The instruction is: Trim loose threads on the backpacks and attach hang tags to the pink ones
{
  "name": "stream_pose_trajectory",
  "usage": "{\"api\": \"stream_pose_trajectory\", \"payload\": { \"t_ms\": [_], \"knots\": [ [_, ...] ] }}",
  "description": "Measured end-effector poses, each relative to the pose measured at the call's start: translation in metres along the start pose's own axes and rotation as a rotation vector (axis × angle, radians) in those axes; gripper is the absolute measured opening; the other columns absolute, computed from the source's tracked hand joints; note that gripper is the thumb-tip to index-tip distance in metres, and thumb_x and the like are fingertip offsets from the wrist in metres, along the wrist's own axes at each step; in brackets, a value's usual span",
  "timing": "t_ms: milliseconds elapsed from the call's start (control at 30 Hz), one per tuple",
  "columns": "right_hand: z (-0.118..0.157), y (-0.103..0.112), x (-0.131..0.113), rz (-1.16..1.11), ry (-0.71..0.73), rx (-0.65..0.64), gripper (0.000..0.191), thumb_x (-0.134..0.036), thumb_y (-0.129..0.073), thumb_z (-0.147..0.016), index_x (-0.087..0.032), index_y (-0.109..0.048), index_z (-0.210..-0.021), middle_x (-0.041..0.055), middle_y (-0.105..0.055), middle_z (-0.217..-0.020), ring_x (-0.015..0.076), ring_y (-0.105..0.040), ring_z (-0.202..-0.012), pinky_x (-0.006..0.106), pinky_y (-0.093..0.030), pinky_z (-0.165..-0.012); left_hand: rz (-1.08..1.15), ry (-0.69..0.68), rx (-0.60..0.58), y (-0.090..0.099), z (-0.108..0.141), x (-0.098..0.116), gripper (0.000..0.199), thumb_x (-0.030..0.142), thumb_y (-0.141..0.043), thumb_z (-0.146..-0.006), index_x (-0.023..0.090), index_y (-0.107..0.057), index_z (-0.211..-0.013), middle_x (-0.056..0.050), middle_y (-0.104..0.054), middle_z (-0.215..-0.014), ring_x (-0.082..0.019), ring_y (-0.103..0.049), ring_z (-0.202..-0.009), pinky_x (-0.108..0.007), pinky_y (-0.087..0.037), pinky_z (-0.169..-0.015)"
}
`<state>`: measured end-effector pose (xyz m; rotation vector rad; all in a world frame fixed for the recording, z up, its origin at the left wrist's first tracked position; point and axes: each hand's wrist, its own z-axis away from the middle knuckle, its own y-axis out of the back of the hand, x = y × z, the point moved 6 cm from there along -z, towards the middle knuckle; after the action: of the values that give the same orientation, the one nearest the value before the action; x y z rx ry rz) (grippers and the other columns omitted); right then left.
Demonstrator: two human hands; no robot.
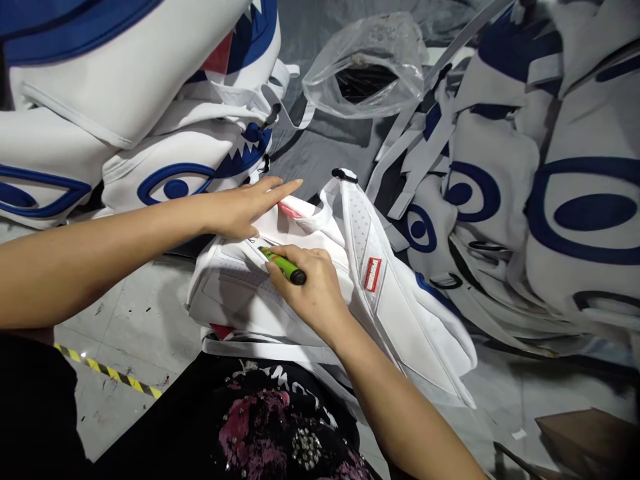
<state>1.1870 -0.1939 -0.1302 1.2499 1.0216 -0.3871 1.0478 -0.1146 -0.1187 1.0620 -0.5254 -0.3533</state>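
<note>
A white bag (240,293) with a perforated strap and a small red label (373,275) lies across my lap. My right hand (313,283) is closed around a green marker (283,265) with a black end, its other end at a white strip on the bag's upper part. Small dark marks show on that strip, just left of the marker. My left hand (250,207) rests on the bag's upper edge, fingers spread, beside a red patch (290,211). Whether the marker's tip touches the fabric is hard to tell.
White bags with blue eye shapes are piled at the left (175,167) and right (493,193). A clear plastic bag (370,63) with dark contents lies at the back. Yellow-black tape (107,371) marks the floor. A brown box (590,443) sits at the lower right.
</note>
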Motion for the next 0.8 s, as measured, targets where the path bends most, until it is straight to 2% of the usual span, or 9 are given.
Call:
{"api": "stream_pose_trajectory", "payload": {
  "t_ms": [100, 300, 433, 567, 700, 800],
  "knots": [
    [0.0, 0.0, 0.0, -0.011, 0.002, 0.06, 0.022, -0.032, -0.063, -0.092, -0.023, -0.073, -0.109, 0.0041, -0.079, -0.102, 0.024, -0.071, -0.087, 0.043, -0.041, -0.088, -0.021, 0.005, -0.036, 0.001, 0.002, -0.002, 0.113, 0.026, -0.062, -0.077, 0.031, 0.014, -0.16, -0.013, -0.012, -0.17, -0.024, -0.038, -0.147, -0.032, -0.042, -0.108],
    [0.008, -0.002, -0.012, -0.091, 0.111, -0.055, 0.024, -0.027, -0.064, -0.092, -0.021, -0.072, -0.113, 0.0031, -0.079, -0.099, 0.0196, -0.07, -0.084, 0.041, -0.041, -0.09, 0.049, -0.023, -0.1, 0.001, 0.004, -0.006, 0.113, 0.026, -0.062, -0.077, 0.032, 0.014, -0.16, -0.012, -0.005, -0.171, -0.025, -0.028, -0.152, -0.034, -0.038, -0.113],
    [0.005, -0.003, -0.007, -0.019, 0.072, 0.013, 0.026, -0.029, -0.067, -0.09, -0.022, -0.073, -0.114, 0.0031, -0.079, -0.092, 0.0212, -0.068, -0.083, 0.04, -0.04, -0.085, 0.141, 0.022, -0.144, -0.002, 0.006, -0.008, 0.113, 0.026, -0.062, -0.077, 0.032, 0.017, -0.159, -0.012, 0.009, -0.171, -0.031, -0.012, -0.157, -0.04, -0.029, -0.12],
    [0.003, -0.005, -0.004, -0.014, 0.079, 0.056, 0.027, -0.029, -0.068, -0.089, -0.023, -0.073, -0.115, 0.0033, -0.079, -0.099, 0.0227, -0.068, -0.088, 0.041, -0.04, -0.084, 0.194, 0.056, -0.154, -0.003, 0.009, -0.008, 0.119, 0.024, -0.063, -0.077, 0.036, 0.027, -0.154, -0.01, 0.024, -0.168, -0.036, -0.007, -0.156, -0.046, -0.027, -0.121],
    [0.004, -0.004, -0.002, -0.049, 0.07, 0.053, 0.027, -0.025, -0.067, -0.09, -0.022, -0.074, -0.115, 0.0033, -0.078, -0.098, 0.0218, -0.069, -0.088, 0.041, -0.04, -0.085, 0.205, 0.068, -0.209, -0.005, 0.01, -0.01, 0.123, 0.023, -0.065, -0.076, 0.038, 0.03, -0.153, -0.01, 0.023, -0.168, -0.037, -0.008, -0.156, -0.048, -0.027, -0.12],
    [0.0, -0.005, -0.002, -0.056, 0.084, 0.031, 0.027, -0.026, -0.068, -0.09, -0.022, -0.074, -0.115, 0.0032, -0.078, -0.096, 0.0214, -0.069, -0.089, 0.041, -0.039, -0.086, 0.213, 0.016, -0.185, -0.004, 0.008, -0.012, 0.12, 0.024, -0.064, -0.076, 0.037, 0.027, -0.154, -0.01, 0.016, -0.17, -0.035, -0.008, -0.156, -0.047, -0.025, -0.121]
  ]
}}
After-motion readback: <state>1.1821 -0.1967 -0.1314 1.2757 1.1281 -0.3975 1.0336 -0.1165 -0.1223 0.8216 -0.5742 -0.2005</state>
